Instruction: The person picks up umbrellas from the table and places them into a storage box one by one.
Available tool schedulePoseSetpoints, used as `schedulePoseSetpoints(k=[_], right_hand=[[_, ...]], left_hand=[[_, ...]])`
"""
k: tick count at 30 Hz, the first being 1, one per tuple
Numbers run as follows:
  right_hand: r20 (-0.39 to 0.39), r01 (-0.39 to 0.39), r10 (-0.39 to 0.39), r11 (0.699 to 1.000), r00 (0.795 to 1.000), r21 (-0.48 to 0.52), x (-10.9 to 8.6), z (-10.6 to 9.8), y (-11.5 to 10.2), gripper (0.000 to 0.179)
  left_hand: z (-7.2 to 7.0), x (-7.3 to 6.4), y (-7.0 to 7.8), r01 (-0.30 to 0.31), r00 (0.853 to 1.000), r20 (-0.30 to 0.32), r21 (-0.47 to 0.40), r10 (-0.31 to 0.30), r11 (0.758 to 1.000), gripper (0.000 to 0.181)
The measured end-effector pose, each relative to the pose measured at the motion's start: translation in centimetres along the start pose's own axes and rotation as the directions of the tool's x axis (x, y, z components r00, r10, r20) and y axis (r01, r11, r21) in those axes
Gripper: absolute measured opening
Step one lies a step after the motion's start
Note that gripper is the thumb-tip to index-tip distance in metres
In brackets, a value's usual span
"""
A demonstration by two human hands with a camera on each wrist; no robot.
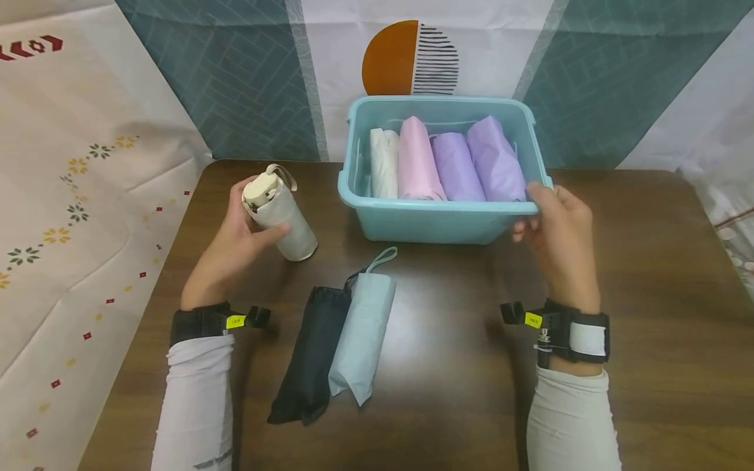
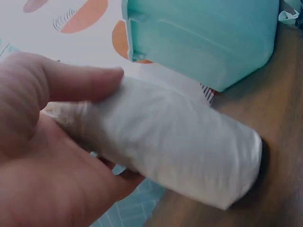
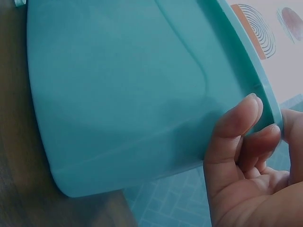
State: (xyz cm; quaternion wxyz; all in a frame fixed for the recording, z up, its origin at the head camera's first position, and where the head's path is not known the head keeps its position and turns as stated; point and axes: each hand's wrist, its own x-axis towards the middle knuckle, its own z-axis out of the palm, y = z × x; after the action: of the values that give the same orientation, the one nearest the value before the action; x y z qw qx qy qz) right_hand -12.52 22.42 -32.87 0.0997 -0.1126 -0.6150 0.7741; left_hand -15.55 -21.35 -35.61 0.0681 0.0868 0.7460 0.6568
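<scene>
My left hand (image 1: 226, 245) grips a white folding umbrella (image 1: 290, 226) near its cream handle, thumb across the near side. A strap loops from the handle, and the lower end points down at the table; in the left wrist view the white cover (image 2: 180, 137) fills the middle. On the other side, my right hand (image 1: 559, 232) pinches the front right corner of a light blue plastic bin (image 1: 424, 224), thumb over the rim and fingers curled below it. Inside the bin lie a white bundle (image 1: 384, 163), a pink one (image 1: 418, 163) and two purple ones (image 1: 458, 167).
Between my forearms, a black pouch (image 1: 312, 353) lies beside a pale blue folded umbrella (image 1: 364, 330) with a wrist loop, both on the brown wooden table (image 1: 448, 366). A patterned cloth (image 1: 247, 78) hangs behind the table's back edge, close to the bin.
</scene>
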Motion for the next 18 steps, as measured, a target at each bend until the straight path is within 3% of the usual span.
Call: schedulePoseSetpoints(k=[4, 7, 11, 15, 18], right_hand=[[0.010, -0.007, 0.007, 1.000, 1.000, 0.005, -0.1, 0.0, -0.1, 0.037], [0.012, 0.000, 0.001, 1.000, 1.000, -0.007, -0.1, -0.1, 0.0, 0.037], [-0.002, 0.022, -0.022, 0.999, 1.000, -0.024, -0.2, -0.1, 0.1, 0.037], [-0.021, 0.043, -0.043, 0.998, 0.999, -0.035, -0.2, -0.1, 0.1, 0.037], [-0.023, 0.049, -0.050, 0.998, 0.998, -0.039, -0.2, -0.1, 0.1, 0.037]], left_hand=[[-0.3, 0.1, -0.5, 0.078, 0.997, -0.029, 0.055, -0.076, 0.995, 0.079], [-0.1, 0.2, -0.7, 0.089, 0.996, -0.033, 0.057, -0.087, 0.994, 0.077], [0.6, 0.5, -0.5, 0.006, 1.000, -0.014, 0.022, -0.006, 1.000, 0.069], [1.3, 0.5, 0.0, -0.101, 0.995, -0.005, -0.009, 0.101, 0.995, 0.060], [1.7, 0.5, -0.1, -0.129, 0.991, -0.045, 0.004, 0.130, 0.992, 0.058]])
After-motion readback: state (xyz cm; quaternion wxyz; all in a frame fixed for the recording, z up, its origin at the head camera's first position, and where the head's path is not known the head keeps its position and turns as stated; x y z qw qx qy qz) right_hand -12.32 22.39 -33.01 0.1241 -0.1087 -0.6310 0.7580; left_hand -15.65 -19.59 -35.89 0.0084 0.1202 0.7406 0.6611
